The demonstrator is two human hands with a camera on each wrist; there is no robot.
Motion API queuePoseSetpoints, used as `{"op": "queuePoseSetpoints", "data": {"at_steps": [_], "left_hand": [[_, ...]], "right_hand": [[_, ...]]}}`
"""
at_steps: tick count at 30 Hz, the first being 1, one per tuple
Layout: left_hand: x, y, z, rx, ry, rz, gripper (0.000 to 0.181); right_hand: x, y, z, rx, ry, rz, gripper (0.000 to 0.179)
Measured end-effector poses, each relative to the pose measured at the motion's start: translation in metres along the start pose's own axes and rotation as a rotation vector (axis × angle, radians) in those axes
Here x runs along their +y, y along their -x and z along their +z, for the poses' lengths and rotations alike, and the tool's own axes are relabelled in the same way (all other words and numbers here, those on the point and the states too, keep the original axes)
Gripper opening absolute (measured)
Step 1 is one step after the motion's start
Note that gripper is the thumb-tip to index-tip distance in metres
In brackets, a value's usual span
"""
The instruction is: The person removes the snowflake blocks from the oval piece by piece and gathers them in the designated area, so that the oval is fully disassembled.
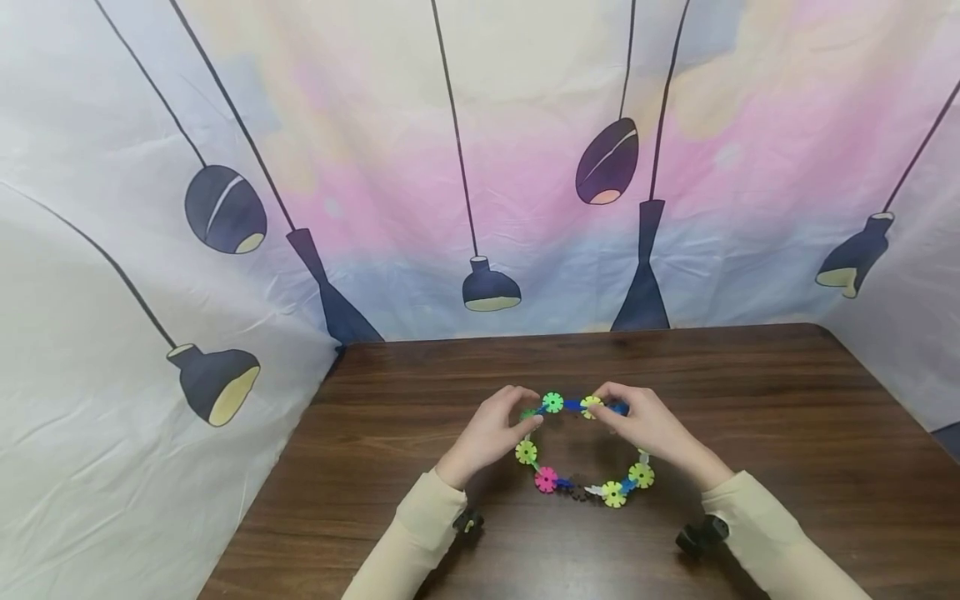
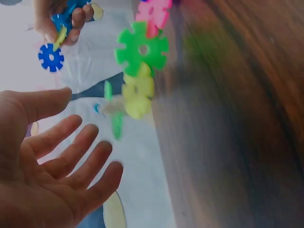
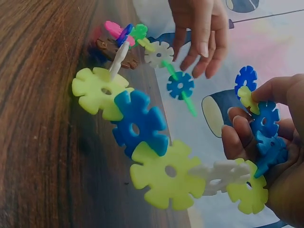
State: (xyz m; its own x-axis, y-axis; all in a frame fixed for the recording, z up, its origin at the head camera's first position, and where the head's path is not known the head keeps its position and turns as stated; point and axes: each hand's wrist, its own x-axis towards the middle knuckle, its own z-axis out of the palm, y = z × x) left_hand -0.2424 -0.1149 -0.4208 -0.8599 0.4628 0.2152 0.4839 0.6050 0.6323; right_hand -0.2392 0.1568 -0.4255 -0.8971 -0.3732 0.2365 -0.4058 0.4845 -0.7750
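A chain of notched, flower-shaped plastic discs (image 1: 526, 452) in yellow, green, blue, pink, white and brown curves round in a loop between both hands. My right hand (image 1: 637, 418) pinches a small yellow disc (image 3: 248, 99) between thumb and finger, with blue discs (image 3: 266, 118) lying against its curled fingers. From that grip a blue end disc (image 2: 51, 58) sticks out. My left hand (image 2: 66, 156) has its fingers spread and relaxed, holding nothing, beside the chain's other side. There a green disc (image 3: 187, 102) shows edge-on, apart from the blue end disc in the wrist views.
The brown wooden table (image 1: 420, 367) lies under the loop. Behind it hangs a pastel cloth (image 1: 525, 200) printed with dark lamps. A small black device (image 1: 702, 537) is strapped at the right wrist, and another (image 1: 468, 523) at the left wrist.
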Motion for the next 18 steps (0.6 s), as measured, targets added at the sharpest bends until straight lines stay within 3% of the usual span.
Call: {"op": "queuePoseSetpoints", "data": {"at_steps": [4,9,14,18], "left_hand": [[0.009,0.001,0.001,0.034,-0.018,0.057,0.035],[0.019,0.002,0.002,0.053,0.030,0.131,0.032],[0.026,-0.001,0.008,0.068,0.052,0.243,0.028],[0.026,-0.003,0.011,0.100,0.004,0.333,0.022]], "right_hand": [[-0.001,-0.001,0.001,-0.008,-0.010,-0.017,0.018],[-0.003,-0.002,0.002,-0.020,-0.018,-0.038,0.014],[-0.005,-0.001,0.002,-0.041,-0.015,-0.067,0.013],[-0.004,-0.001,0.003,-0.054,-0.014,-0.091,0.013]]}}
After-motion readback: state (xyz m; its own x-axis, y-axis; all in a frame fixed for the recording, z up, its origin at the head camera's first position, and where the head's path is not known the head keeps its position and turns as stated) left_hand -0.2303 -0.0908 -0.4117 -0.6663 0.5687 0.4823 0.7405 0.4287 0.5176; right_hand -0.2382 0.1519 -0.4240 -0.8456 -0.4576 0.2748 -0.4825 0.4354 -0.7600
